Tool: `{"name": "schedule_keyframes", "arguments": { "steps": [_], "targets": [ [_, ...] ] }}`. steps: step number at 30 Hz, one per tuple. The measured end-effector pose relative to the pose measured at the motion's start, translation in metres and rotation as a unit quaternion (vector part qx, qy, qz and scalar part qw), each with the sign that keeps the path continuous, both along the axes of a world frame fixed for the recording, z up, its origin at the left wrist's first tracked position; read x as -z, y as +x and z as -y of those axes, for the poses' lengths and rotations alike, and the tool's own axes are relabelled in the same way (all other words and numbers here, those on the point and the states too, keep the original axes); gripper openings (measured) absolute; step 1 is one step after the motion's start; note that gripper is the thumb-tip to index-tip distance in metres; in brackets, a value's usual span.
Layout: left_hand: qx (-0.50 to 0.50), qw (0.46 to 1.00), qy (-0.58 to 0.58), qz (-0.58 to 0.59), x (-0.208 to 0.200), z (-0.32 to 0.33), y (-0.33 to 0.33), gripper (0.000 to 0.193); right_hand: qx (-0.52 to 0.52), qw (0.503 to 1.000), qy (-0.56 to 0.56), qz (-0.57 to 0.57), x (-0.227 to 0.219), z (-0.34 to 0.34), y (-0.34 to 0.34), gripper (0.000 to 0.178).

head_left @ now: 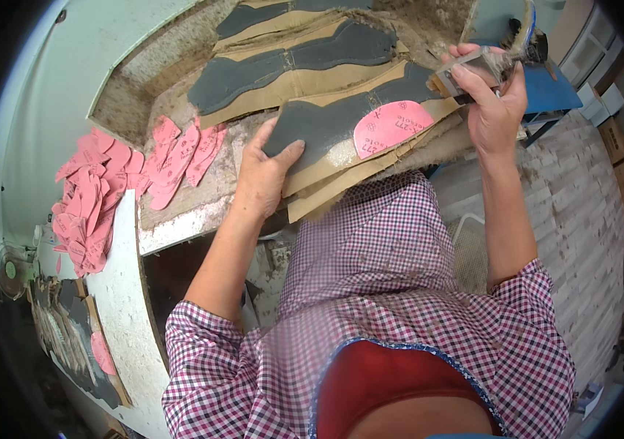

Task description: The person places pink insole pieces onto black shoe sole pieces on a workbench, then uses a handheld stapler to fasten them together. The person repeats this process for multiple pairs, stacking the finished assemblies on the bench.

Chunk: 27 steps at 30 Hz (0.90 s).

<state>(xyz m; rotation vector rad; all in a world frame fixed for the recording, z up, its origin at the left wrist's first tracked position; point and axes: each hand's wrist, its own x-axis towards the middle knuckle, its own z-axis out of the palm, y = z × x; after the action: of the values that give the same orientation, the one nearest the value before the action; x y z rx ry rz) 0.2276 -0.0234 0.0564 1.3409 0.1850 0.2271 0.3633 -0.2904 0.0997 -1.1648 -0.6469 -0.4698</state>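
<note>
- Pale wall (63, 95) seen at left, daylit.
- Light brick-patterned floor (582, 212) seen at right.
- Cardboard boxes (622, 161) stacked beside a blue table (549, 91).
- Small fan (8, 269) noted at lower left.
</note>
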Motion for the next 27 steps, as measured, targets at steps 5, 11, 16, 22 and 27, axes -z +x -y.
{"name": "schedule_keyframes", "arguments": {
  "steps": [5, 11, 16, 22, 27],
  "targets": [
    [-0.025, 0.999, 0.039, 0.024, 0.011, 0.002, 0.0, 0.047, 0.024, 1.0, -0.018, 0.008, -0.012, -0.025, 0.02, 0.039],
    [-0.037, 0.996, 0.065, 0.048, 0.02, 0.005, 0.002, 0.046, 0.106, 0.985, -0.131, 0.028, 0.009, -0.036, 0.054, 0.039],
    [-0.043, 0.995, 0.076, 0.05, 0.021, 0.006, 0.001, 0.047, -0.007, 0.997, -0.065, -0.036, 0.004, -0.056, 0.014, 0.041],
    [-0.043, 0.988, 0.128, 0.072, 0.028, 0.002, 0.003, 0.046, -0.102, 0.994, -0.002, -0.041, 0.005, -0.095, -0.022, 0.041],
    [-0.052, 0.99, 0.109, 0.077, 0.022, 0.005, 0.0, 0.042, -0.138, 0.989, 0.034, -0.037, -0.001, -0.118, -0.038, 0.043]
  ]
}}
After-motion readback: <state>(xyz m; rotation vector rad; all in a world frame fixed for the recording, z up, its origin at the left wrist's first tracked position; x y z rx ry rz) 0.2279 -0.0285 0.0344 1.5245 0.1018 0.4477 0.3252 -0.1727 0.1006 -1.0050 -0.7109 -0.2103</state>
